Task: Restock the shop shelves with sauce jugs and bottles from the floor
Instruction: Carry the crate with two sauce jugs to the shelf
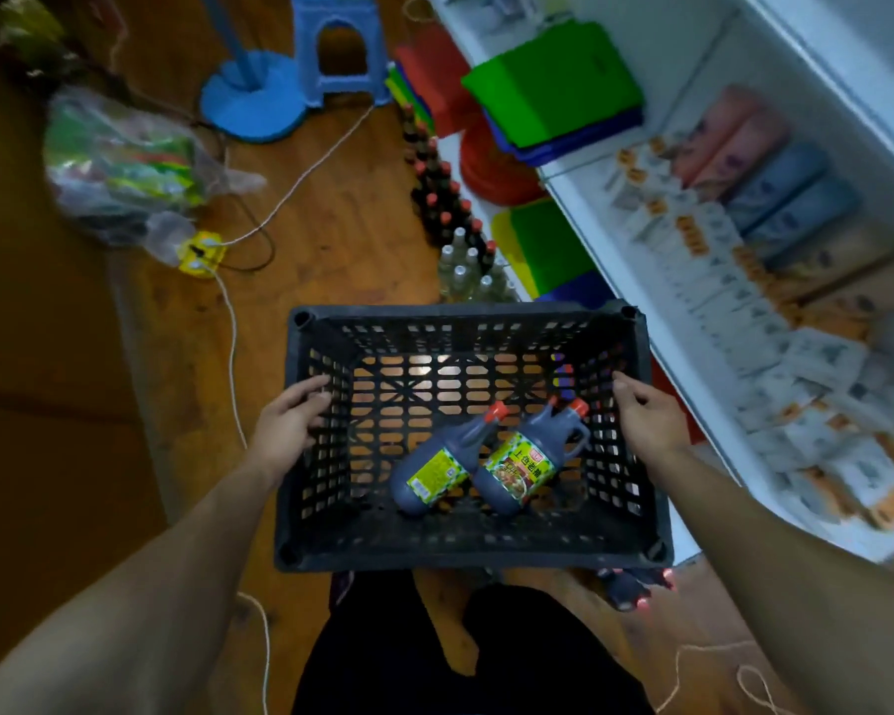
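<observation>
The left hand (292, 420) grips the left wall of the black crate (460, 552), with its fingers bent over the rim. The right hand (643, 418) grips the right wall, with its thumb along the top. I cannot tell if the crate is up in the air or sitting on something. Two sauce jugs lie on their sides on the crate's bottom, touching each other, closer to the right wall: the first jug (434, 469) and the second jug (525, 459). I think the job right now is to move the crate to the white shelf (584, 198) on the right. To do it well, both hands should hold tight and keep the crate flat, because the jugs are round and would roll and bump if it tips. Set it down gently before letting go. The crate is hard plastic, boxy, and full of little holes like a net, so the floor shows through. The jugs are dark, smooth and fat in the belly, with shiny yellow-green labels and red caps, and the second jug has a loop handle. More dark bottles (434, 193) with red caps and some clear bottles (463, 270) stand in rows on the brown wooden floor (331, 224) by the shelf foot. Flat packets (744, 312) lie on the shelf.
</observation>
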Tool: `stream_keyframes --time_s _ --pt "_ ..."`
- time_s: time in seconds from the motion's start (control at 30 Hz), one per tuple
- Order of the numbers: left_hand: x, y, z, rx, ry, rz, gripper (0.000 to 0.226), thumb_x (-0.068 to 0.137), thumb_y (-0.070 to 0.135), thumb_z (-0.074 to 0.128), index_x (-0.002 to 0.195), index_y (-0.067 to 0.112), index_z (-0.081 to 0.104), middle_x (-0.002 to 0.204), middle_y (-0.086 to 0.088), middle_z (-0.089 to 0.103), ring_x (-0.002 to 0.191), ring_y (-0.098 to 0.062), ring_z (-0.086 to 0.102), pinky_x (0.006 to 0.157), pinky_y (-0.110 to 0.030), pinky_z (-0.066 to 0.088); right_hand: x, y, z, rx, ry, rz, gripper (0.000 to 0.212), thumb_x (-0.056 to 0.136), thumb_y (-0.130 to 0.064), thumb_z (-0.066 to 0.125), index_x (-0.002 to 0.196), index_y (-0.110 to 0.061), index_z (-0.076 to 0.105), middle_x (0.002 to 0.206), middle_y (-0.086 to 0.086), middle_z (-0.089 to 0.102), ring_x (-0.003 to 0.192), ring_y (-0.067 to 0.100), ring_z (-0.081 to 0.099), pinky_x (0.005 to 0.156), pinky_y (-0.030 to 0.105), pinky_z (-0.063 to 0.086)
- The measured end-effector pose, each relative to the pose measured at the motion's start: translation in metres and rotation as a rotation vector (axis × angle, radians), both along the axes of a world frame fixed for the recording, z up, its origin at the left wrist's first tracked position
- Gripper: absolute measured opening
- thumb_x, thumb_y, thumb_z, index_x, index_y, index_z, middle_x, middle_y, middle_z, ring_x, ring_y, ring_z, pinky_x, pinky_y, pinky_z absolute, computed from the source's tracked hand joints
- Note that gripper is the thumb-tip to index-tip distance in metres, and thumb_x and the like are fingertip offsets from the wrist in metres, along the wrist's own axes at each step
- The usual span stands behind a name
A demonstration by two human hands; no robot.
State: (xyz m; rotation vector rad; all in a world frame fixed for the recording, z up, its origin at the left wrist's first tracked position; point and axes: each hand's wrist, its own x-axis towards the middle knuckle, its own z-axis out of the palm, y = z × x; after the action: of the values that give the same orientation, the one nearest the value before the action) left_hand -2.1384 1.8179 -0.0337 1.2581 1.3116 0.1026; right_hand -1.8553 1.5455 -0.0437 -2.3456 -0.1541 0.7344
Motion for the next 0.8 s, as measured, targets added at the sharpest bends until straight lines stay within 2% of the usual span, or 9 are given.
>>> stream_keyframes --time_s 0.17,0.23,0.3,0.33,0.37,0.47,0.57,0.67,0.8 --pt "0.055 0.053 -0.028 -0.037 0.014 -0.227 0.028 0.098 0.028 0.053 0.125 0.033 0.060 0.123 0.004 0.057 0.106 -0.021 0.056 0.089 -0.040 0.045 -0.014 -0.001 -0.013 -0.068 0.018 -0.233 0.035 0.098 -0.032 0.048 0.126 -0.017 0.062 0.132 0.010 0.060 0.125 0.031 0.052 0.106 0.042 0.041" --pt "0.075 0.068 -0.038 -0.052 0.009 -0.294 0.029 0.097 0.027 0.054 0.126 0.032 0.059 0.126 0.001 0.056 0.109 -0.021 0.054 0.089 -0.039 0.043 -0.023 -0.005 -0.018 -0.105 0.019 -0.302 0.036 0.099 -0.032 0.046 0.128 -0.017 0.062 0.130 0.009 0.061 0.122 0.031 0.053 0.104 0.038 0.041" --pt "0.098 0.077 -0.048 -0.043 0.021 -0.359 0.031 0.097 0.025 0.054 0.128 0.029 0.059 0.125 0.001 0.055 0.108 -0.020 0.054 0.089 -0.036 0.042 -0.029 -0.007 -0.027 -0.125 0.034 -0.385 0.038 0.099 -0.034 0.044 0.130 -0.019 0.060 0.107 0.005 0.069 0.098 0.025 0.061 0.092 0.036 0.044" --pt "0.109 0.080 -0.054 -0.039 0.028 -0.396 0.031 0.097 0.024 0.054 0.128 0.028 0.059 0.124 0.001 0.056 0.107 -0.019 0.055 0.089 -0.036 0.042 -0.033 -0.009 -0.034 -0.126 0.048 -0.419 0.038 0.099 -0.036 0.043 0.131 -0.021 0.060 0.091 0.000 0.068 0.082 0.018 0.059 0.084 0.036 0.043" --pt "0.118 0.081 -0.061 -0.034 0.036 -0.434 0.031 0.097 0.023 0.054 0.127 0.028 0.060 0.124 0.001 0.057 0.107 -0.019 0.056 0.089 -0.035 0.042 -0.038 -0.013 -0.042 -0.128 0.060 -0.459 0.038 0.099 -0.037 0.043 0.131 -0.023 0.059 0.086 0.000 0.066 0.076 0.016 0.056 0.081 0.036 0.042" --pt "0.145 0.081 -0.083 -0.020 0.065 -0.516 0.029 0.096 0.021 0.056 0.124 0.028 0.062 0.124 0.001 0.059 0.109 -0.021 0.058 0.088 -0.035 0.044 -0.051 -0.028 -0.063 -0.100 0.098 -0.575 0.038 0.099 -0.037 0.043 0.132 -0.022 0.058 0.105 0.009 0.065 0.094 0.023 0.058 0.084 0.036 0.045" --pt "0.165 0.075 -0.104 -0.022 0.100 -0.592 0.031 0.095 0.023 0.058 0.124 0.030 0.063 0.121 0.002 0.060 0.103 -0.018 0.059 0.090 -0.035 0.045 -0.059 -0.042 -0.086 -0.095 0.119 -0.632 0.038 0.100 -0.034 0.044 0.132 -0.019 0.058 0.111 0.008 0.065 0.089 0.019 0.060 0.078 0.029 0.044" --pt "0.183 0.063 -0.130 -0.032 0.109 -0.675 0.030 0.094 0.021 0.058 0.122 0.030 0.063 0.116 0.001 0.061 0.098 -0.017 0.059 0.087 -0.033 0.045 -0.062 -0.056 -0.112 -0.111 0.138 -0.713 0.036 0.097 -0.040 0.046 0.128 -0.027 0.061 0.129 0.004 0.062 0.102 0.028 0.061 0.093 0.043 0.049" --pt "0.205 0.057 -0.171 -0.002 0.116 -0.716 0.027 0.093 0.018 0.059 0.115 0.032 0.065 0.111 -0.002 0.063 0.090 -0.016 0.060 0.081 -0.033 0.046 -0.060 -0.061 -0.147 -0.100 0.219 -0.810 0.039 0.091 -0.045 0.056 0.128 -0.032 0.060 0.121 0.004 0.065 0.100 0.026 0.063 0.093 0.045 0.051"
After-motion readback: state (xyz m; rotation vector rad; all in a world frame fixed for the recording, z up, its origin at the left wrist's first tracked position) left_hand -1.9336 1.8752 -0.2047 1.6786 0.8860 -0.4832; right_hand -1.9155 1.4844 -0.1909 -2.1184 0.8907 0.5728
